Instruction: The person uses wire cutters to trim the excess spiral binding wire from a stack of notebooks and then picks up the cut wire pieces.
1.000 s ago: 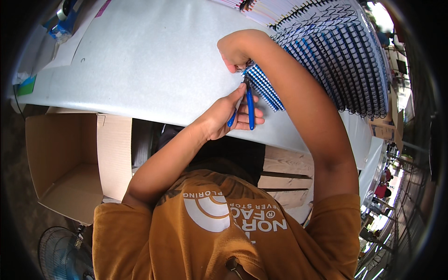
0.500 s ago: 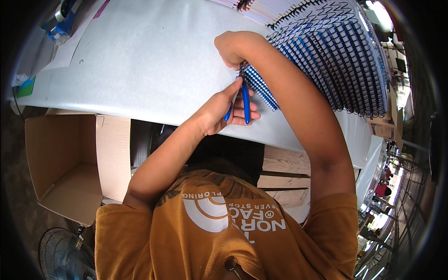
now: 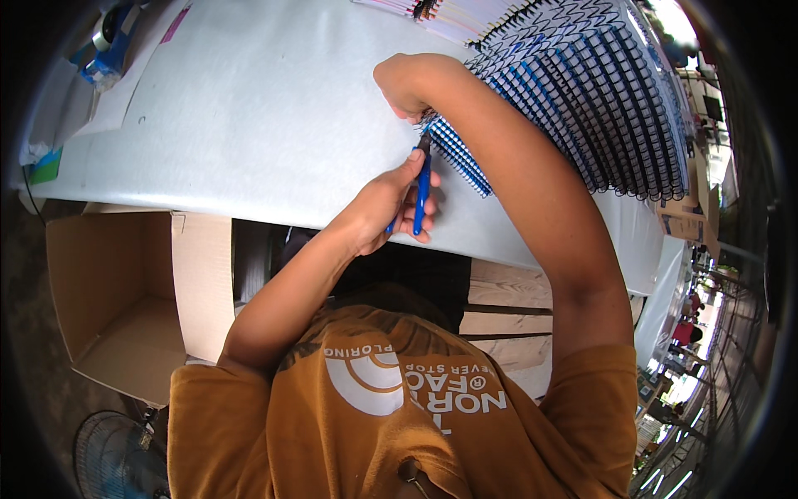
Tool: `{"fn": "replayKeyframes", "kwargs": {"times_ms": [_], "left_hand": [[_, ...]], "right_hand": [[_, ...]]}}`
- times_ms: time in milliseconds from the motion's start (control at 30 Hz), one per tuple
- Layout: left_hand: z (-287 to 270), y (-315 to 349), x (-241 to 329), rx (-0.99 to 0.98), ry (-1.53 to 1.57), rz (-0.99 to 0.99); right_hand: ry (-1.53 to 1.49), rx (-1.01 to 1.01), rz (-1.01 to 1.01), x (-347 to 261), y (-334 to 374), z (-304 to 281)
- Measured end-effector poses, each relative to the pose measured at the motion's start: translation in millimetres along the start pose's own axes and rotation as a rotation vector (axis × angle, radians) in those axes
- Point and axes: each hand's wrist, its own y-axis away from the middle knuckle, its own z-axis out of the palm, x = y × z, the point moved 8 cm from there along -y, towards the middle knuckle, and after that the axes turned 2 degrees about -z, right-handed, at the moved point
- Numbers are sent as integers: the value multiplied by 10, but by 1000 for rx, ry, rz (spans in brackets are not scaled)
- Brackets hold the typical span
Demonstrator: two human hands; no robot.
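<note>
My left hand [image 3: 382, 205] is closed round a pair of blue-handled pliers [image 3: 422, 190], whose dark jaws point up at the end of a row of blue spiral coils [image 3: 459, 155]. My right hand [image 3: 407, 81] is bent over that same end, fingers curled inward. Its wrist and back hide the fingertips, so what they pinch cannot be made out. The coils belong to a stack of spiral-bound books [image 3: 582, 116], with blue and black bindings, fanned across the right side of the table. My right forearm crosses in front of part of them.
The pale-covered table [image 3: 241, 108] spans the view. More bound books [image 3: 440, 18] lie at its far edge. A blue tape dispenser [image 3: 104, 51] sits far left. Below the table's left edge stands an open cardboard box [image 3: 204, 283], with a fan [image 3: 112, 453] beneath it.
The pliers and my left hand have drawn slightly down and left, away from the coil end. The handles are closer together. My right hand has shifted slightly left.
</note>
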Motion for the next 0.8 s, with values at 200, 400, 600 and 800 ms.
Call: {"fn": "replayKeyframes", "kwargs": {"times_ms": [200,400,600,800], "left_hand": [[53,-76,54,-92,93,33],[51,43,2,-45,-18,37],[69,-23,108,-51,9,55],[100,57,67,-71,-28,42]], "right_hand": [[6,-1,-8,-4,-1,-3],[178,7,-35,-57,67,-66],[290,-105,66,-152,279,-150],[195,-141,-64,-7,243,-185]]}}
